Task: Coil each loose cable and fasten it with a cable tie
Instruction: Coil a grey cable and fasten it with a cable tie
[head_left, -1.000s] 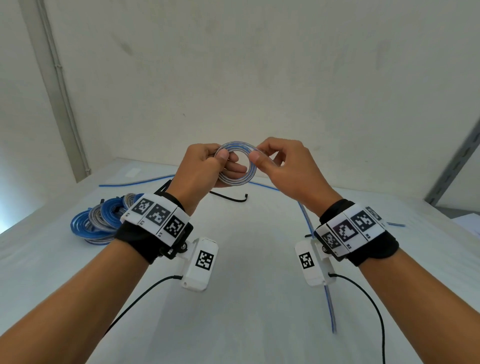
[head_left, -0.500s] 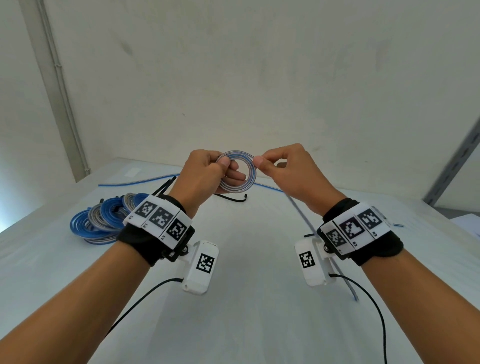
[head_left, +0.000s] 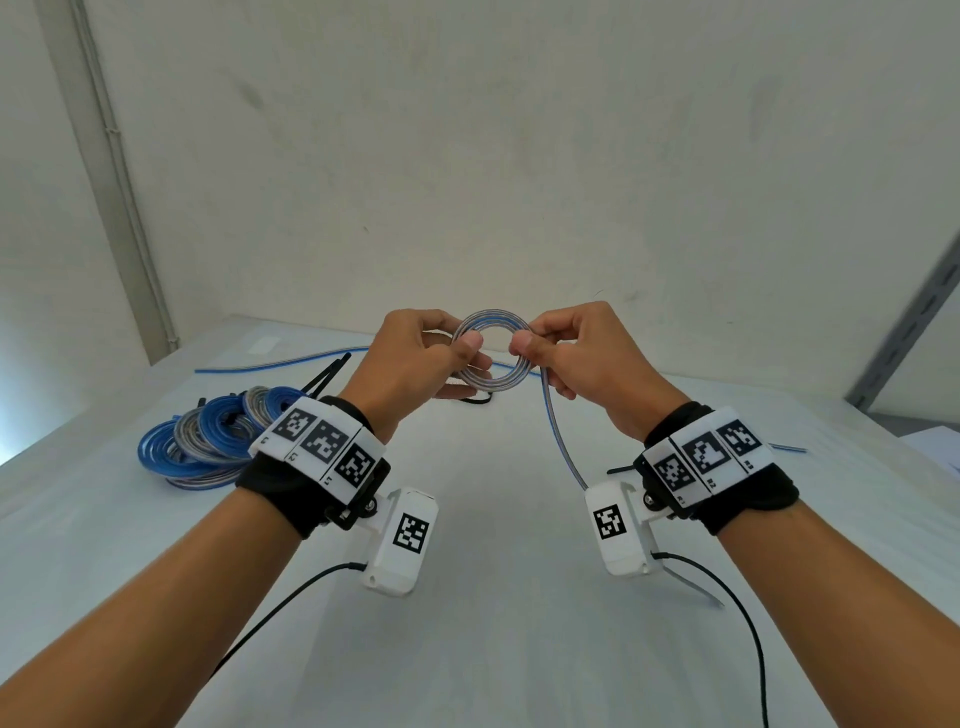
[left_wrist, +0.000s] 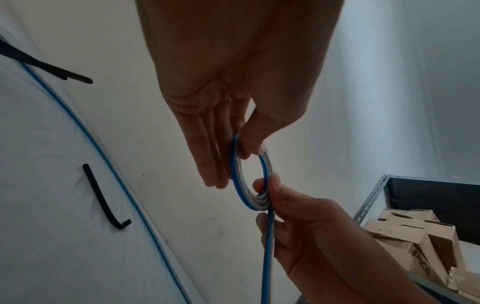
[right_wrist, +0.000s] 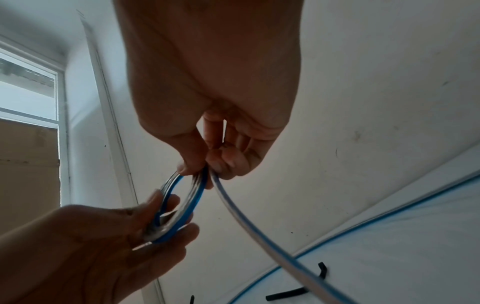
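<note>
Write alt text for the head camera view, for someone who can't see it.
Two hands hold a small blue and silver cable coil up above a white table: the left hand pinches its left side, the right hand its right side, and the loose tail hangs below the right hand. Finished coils lie on the table at left.

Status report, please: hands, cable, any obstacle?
Left hand pinches coil; right hand pinches it opposite. Loose tail not yet wound, no tie on. Nothing in the way.
</note>
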